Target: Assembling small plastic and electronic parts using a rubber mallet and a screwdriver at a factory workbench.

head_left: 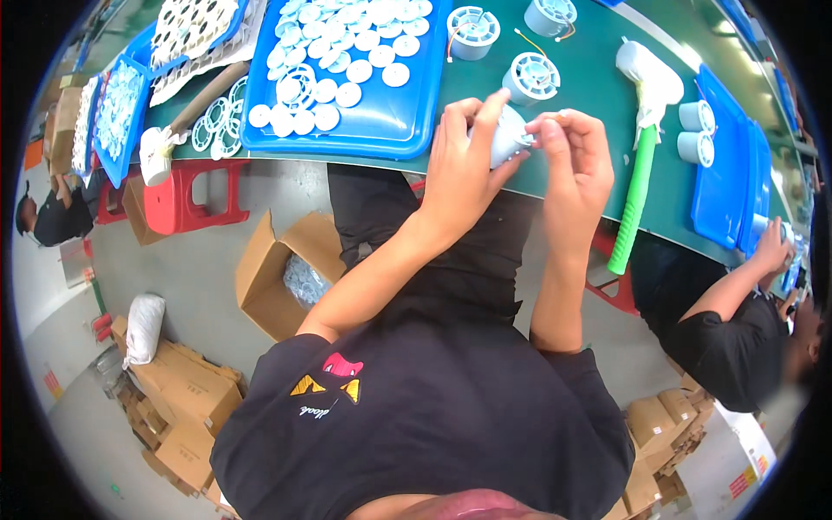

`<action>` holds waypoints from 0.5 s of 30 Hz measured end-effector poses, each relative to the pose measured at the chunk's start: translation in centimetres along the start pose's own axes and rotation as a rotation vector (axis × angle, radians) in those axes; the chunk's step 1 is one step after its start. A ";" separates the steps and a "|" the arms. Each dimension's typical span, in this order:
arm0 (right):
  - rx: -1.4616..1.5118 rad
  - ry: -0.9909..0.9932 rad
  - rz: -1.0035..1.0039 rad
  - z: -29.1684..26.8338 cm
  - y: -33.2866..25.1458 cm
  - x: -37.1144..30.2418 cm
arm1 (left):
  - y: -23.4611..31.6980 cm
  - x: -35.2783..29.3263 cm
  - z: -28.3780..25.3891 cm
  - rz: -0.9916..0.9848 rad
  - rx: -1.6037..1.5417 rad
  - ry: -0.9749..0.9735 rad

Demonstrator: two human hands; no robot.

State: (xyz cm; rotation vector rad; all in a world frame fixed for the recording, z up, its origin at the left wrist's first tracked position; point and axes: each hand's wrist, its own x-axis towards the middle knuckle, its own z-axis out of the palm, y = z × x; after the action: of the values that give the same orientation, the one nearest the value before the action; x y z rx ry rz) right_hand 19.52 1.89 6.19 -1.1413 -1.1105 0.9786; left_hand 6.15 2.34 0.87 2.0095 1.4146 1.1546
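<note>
My left hand (pixel 461 165) is closed around a light-blue cylindrical plastic housing (pixel 505 143), tilted over the front edge of the green table. At the housing's right rim, my right hand (pixel 575 165) pinches with thumb and forefinger; whatever lies between those fingertips is too small to make out. Just beyond my hands stands a similar housing (pixel 531 80), spoked on top, with a thin wire rising from it. Farther back are a second spoked housing (pixel 474 35) and a third housing (pixel 551 16), both with short wires. To the right lies a mallet (pixel 637 173) with a green handle and a white-wrapped head.
Left of my hands, a blue tray (pixel 373 139) holds many pale discs. Ring-shaped parts (pixel 221 128) and another wrapped mallet (pixel 158 156) lie beyond it. Blue bins (pixel 715 204) and two small cylinders (pixel 696 132) stand at right, near a co-worker (pixel 737 329). An open carton (pixel 260 277) sits below.
</note>
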 end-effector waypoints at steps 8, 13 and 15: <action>0.086 0.014 0.061 -1.5 -0.3 -1.7 | -0.6 -1.4 -0.5 0.049 -0.184 0.047; 0.207 0.013 0.163 -1.9 0.7 -2.1 | -0.3 -1.3 -0.1 0.085 -0.023 0.158; 0.174 0.030 0.221 -2.7 2.1 -0.8 | -0.2 -1.3 -0.7 0.160 -0.084 0.094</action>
State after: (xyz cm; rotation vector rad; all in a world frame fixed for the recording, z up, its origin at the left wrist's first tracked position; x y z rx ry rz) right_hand 21.93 0.94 3.82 -1.1487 -0.8693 1.2016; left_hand 5.35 1.12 0.61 2.0646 1.2442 1.3692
